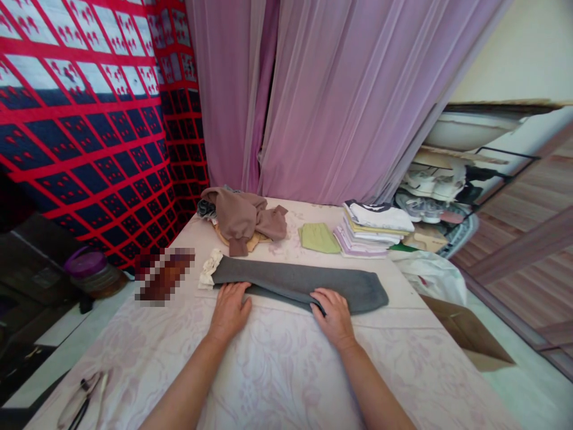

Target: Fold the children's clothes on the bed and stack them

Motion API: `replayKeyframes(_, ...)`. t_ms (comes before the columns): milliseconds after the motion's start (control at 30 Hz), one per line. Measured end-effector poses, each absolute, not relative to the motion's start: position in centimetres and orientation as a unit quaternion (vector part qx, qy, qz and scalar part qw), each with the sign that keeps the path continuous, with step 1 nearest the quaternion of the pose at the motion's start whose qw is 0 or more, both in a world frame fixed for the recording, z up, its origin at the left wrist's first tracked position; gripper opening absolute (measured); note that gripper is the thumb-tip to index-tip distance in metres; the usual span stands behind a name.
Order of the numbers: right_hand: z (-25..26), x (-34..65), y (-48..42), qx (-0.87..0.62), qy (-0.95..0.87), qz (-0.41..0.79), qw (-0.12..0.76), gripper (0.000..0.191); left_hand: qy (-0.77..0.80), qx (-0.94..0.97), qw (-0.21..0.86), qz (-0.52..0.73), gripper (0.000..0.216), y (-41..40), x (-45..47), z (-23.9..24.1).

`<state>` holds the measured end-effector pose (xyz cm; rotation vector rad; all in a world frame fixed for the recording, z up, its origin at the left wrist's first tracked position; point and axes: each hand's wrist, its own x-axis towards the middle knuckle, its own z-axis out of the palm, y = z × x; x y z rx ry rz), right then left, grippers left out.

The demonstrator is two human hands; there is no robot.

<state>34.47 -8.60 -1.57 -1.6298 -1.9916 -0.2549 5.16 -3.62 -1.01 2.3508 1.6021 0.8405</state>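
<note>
A pair of dark grey trousers (295, 280) lies folded lengthwise across the bed, its gathered cream waistband (209, 270) on the left and the other end pointing right. My left hand (230, 307) rests on the near edge close to the waistband, fingers laid on the cloth and thumb apart. Farther right, my right hand (333, 313) has its fingers curled over the near edge, closed on the fabric, with a small dark fold beneath them. The undersides of both hands are hidden.
Behind the trousers lie a heap with a brown sweatshirt (237, 218), a folded green cloth (319, 237) and a stack of folded clothes (373, 230). Eyeglasses (83, 397) lie at the front left. A cardboard box (468, 334) and a shoe rack (474, 158) stand right of the bed.
</note>
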Motion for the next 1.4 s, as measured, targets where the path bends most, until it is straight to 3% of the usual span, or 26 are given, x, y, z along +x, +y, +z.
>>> replayKeyframes(333,-2.3,34.4,-8.3,-0.632,-0.721,-0.145,0.245,0.013,0.558,0.755,0.143,0.315,0.034,-3.2,5.2,-0.8)
replayKeyframes(567,-2.5,34.4,-8.3,-0.600,-0.745,-0.131,0.261,0.029,0.635,0.468,0.439,0.429,0.029,-1.5,4.8,1.1)
replayKeyframes(733,-2.2,34.3,-8.4,-0.577,-0.765,-0.128,0.257,0.027,0.643,0.243,0.538,0.488,0.031,-0.4,4.7,3.0)
replayKeyframes(933,-2.2,34.3,-8.3,-0.581,-0.760,-0.127,0.261,0.027,0.623,0.150,0.543,0.544,0.012,0.9,4.7,2.8)
replayKeyframes(1400,-1.8,34.3,-8.6,-0.585,-0.767,-0.048,0.257,0.038,0.612,0.139,0.566,0.534,0.008,0.4,3.4,2.8)
